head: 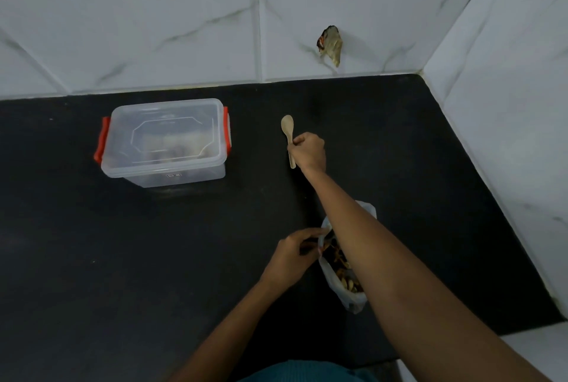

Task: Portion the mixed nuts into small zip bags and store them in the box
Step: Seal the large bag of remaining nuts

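A clear plastic box [166, 143] with red side clips and its lid on stands on the black counter at the left; pale contents show dimly through it. My right hand [309, 151] reaches forward and grips a small wooden spoon [288, 132] by its handle, bowl pointing away. Nearer to me, my left hand [293, 254] pinches the rim of a clear plastic bag [353, 295] of mixed nuts. My right forearm crosses over that bag and hides much of it.
The black counter [123, 258] ends at white marble-tiled walls behind and on the right. A hole in the back wall [330, 45] has crumpled material stuffed in it. A white ledge sits at the lower right corner.
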Available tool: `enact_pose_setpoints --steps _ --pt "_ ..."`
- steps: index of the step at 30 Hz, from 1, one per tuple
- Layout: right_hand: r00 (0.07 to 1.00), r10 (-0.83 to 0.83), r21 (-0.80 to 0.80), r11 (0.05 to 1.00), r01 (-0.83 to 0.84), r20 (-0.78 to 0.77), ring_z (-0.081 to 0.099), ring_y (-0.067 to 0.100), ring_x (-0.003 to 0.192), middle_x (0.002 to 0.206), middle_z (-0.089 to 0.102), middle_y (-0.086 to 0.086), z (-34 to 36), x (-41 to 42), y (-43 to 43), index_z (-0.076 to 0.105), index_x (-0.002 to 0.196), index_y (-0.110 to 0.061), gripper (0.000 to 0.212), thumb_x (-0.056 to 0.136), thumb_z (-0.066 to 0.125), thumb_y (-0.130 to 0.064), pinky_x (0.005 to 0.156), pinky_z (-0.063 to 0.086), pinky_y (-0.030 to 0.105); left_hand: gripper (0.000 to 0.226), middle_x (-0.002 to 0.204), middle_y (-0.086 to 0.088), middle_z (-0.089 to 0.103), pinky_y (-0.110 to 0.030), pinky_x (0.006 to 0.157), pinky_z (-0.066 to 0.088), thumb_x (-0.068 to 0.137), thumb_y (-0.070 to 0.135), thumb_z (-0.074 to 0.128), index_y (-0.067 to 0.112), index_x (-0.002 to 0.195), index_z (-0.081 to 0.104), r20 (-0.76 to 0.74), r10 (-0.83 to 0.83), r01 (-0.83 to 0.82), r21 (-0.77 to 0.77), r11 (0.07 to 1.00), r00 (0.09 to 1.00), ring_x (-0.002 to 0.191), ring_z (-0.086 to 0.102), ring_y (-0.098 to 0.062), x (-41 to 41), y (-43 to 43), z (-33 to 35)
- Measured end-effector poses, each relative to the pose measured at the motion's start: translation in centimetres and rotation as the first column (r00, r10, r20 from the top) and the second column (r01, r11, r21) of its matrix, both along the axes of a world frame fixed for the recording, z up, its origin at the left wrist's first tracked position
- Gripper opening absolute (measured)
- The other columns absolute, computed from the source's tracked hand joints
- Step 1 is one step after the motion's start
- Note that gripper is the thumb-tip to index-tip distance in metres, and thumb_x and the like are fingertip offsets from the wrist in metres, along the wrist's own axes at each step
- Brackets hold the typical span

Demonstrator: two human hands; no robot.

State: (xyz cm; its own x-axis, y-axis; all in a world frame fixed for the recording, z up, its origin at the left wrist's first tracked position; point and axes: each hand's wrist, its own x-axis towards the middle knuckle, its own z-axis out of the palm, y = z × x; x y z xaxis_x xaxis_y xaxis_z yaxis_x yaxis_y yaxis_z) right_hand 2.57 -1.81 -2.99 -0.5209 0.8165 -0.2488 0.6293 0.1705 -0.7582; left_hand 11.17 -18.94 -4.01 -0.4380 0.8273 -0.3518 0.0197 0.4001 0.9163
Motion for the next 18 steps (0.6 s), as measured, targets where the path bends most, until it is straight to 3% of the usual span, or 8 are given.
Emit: enact_pose_setpoints --steps 10,14,18 --pt "1.0 -0.008 -0.06 0.998 0.008 -0.006 0.063 0.018 0.084 0.095 0.064 0.005 0.2 0.2 -0.4 0.062 0.097 -0.009 0.017 0.083 0.064 -0.018 0.07 0.051 0.033 0.04 0.127 0.004 0.055 0.0 0.082 0.04 0.089 0.0 0.054 0.02 0.124 0.056 -0.03 -0.009 0.009 -0.001 1.0 1.0 0.109 0.052 0.001 0.1 0.1 0.1" --pt "0.998 -0.042 -0.093 0.995 0.037 -0.046 0.064 0.02 0.077 0.091 0.064 0.008 0.5 1.0 -0.2 0.062 0.084 -0.009 0.003 0.083 0.062 -0.012 0.072 0.056 0.039 0.041 0.127 0.005 0.055 0.0 0.084 0.04 0.089 0.001 0.053 0.019 0.126 0.055 -0.056 -0.009 0.009 0.0 1.0 0.998 0.109 0.051 0.0 0.2 0.1 0.3" --pt "0.987 -0.1 -0.19 0.979 0.075 -0.126 0.061 0.014 0.067 0.085 0.063 0.007 1.3 3.2 -0.1 0.064 0.092 -0.005 0.009 0.085 0.062 -0.011 0.071 0.057 0.03 0.039 0.125 0.005 0.055 -0.003 0.084 0.042 0.09 0.002 0.052 0.019 0.125 0.055 -0.055 -0.003 0.003 0.001 1.0 0.998 0.109 0.052 -0.001 0.3 0.1 0.8"
